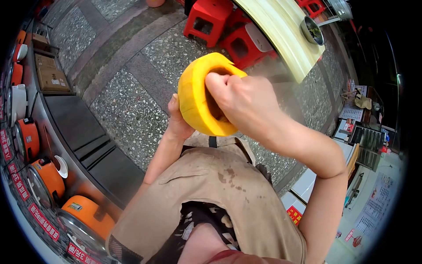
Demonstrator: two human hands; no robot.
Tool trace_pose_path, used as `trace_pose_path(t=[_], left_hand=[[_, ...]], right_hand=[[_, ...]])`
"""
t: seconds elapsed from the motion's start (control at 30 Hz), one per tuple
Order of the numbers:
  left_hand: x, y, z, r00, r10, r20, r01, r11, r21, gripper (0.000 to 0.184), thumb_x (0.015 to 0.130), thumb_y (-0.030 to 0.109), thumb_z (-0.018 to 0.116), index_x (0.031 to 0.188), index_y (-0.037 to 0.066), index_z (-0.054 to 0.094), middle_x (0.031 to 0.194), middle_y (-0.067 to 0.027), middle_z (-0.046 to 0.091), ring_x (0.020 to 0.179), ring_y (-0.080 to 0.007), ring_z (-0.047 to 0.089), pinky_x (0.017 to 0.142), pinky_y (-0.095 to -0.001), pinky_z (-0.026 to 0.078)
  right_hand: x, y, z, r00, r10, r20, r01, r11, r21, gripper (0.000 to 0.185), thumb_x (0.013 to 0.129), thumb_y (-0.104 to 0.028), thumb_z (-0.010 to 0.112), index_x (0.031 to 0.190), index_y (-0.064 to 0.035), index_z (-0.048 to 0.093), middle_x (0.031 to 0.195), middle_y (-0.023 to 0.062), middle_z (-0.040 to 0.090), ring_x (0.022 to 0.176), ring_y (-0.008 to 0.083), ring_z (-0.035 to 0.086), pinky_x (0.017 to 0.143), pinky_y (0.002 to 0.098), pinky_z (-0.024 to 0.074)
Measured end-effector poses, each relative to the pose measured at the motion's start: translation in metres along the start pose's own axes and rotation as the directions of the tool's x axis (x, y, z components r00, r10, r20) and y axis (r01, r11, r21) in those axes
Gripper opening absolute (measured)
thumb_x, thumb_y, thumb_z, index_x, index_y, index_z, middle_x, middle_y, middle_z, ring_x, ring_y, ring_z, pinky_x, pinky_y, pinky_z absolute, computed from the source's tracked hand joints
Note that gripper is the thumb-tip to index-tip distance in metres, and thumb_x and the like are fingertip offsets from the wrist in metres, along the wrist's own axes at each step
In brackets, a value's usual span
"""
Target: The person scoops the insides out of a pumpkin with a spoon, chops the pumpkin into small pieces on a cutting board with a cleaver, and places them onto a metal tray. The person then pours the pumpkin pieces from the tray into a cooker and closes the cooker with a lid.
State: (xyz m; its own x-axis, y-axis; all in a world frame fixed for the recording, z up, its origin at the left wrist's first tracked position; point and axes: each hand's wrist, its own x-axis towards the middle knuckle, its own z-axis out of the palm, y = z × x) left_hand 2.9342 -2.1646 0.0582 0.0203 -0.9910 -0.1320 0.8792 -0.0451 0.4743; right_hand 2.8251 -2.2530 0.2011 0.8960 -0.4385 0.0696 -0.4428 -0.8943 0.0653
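- Pumpkin (191, 99): smooth, faintly glossy.
- Apron (193, 176): matt cloth.
- Stools (218, 20): glossy plastic.
- Floor (127, 114): rough, pebbled stone.
- Bowl (306, 31) by the surface's (281, 31) right edge: shiny metal.

Bright, soft light covers the pavement (127, 114) around the right hand (246, 99); just right of it the view turns hazy, and lens distortion bows the table (281, 31) beyond.

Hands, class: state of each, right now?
Left hand: holding the yellow pumpkin.
Right hand: closed, at the pumpkin's opening; whether it grips anything cannot be told.
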Motion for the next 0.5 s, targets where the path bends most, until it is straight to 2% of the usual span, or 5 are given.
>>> trace_pose_path(t=[0.07,0.13,0.33,0.43,0.5], left_hand=[[0.002,-0.001,0.003,0.999,0.005,0.048,-0.011,0.994,0.112,0.08,0.077,0.07,0.044,0.128,0.008,0.045,0.124,-0.0115,0.051,0.111,-0.0243,0.051,0.094,-0.0401,0.043],[0.001,-0.012,-0.001,0.999,-0.033,0.0,0.033,0.998,0.046,0.08,0.077,0.07,0.044,0.128,0.009,0.045,0.123,-0.0113,0.051,0.111,-0.0247,0.051,0.095,-0.0402,0.042],[0.004,-0.011,0.007,0.998,-0.061,-0.027,0.06,0.998,-0.02,0.086,0.076,0.073,0.043,0.135,0.011,0.035,0.132,-0.0124,0.042,0.118,-0.0275,0.045,0.098,-0.0437,0.04],[0.01,-0.004,0.008,0.999,0.01,-0.05,-0.012,0.999,-0.041,0.085,0.078,0.071,0.04,0.132,0.006,0.039,0.128,-0.0135,0.048,0.116,-0.0267,0.049,0.097,-0.0408,0.042],[0.011,-0.001,0.006,0.999,0.024,-0.03,-0.025,0.999,-0.04,0.086,0.078,0.072,0.041,0.132,0.006,0.039,0.128,-0.0139,0.047,0.117,-0.0267,0.048,0.098,-0.0414,0.041]], right_hand=[[-0.005,0.004,0.004,0.995,-0.057,0.088,0.05,0.996,0.077,0.012,0.071,-0.013,0.059,0.078,-0.0056,0.054,0.057,0.0049,0.059,0.049,0.0197,0.061,0.043,0.0309,0.0475],[-0.006,0.006,0.001,0.966,-0.115,0.234,0.077,0.983,0.165,0.012,0.072,-0.015,0.06,0.079,-0.0058,0.058,0.064,0.0075,0.064,0.055,0.0229,0.064,0.05,0.0334,0.051],[-0.004,0.024,-0.018,0.956,-0.118,0.269,0.057,0.973,0.226,0.015,0.074,-0.014,0.059,0.085,-0.0045,0.056,0.063,0.0095,0.062,0.057,0.0268,0.063,0.051,0.0373,0.0503],[-0.015,0.032,-0.03,0.989,0.075,0.129,-0.085,0.994,0.073,0.015,0.072,-0.012,0.06,0.079,-0.0033,0.05,0.061,0.0096,0.06,0.051,0.0256,0.061,0.044,0.0337,0.0478],[-0.019,0.025,-0.027,0.998,0.056,0.036,-0.057,0.998,0.024,0.014,0.072,-0.012,0.059,0.077,-0.0041,0.049,0.059,0.0082,0.059,0.049,0.0229,0.061,0.043,0.0319,0.0468]])
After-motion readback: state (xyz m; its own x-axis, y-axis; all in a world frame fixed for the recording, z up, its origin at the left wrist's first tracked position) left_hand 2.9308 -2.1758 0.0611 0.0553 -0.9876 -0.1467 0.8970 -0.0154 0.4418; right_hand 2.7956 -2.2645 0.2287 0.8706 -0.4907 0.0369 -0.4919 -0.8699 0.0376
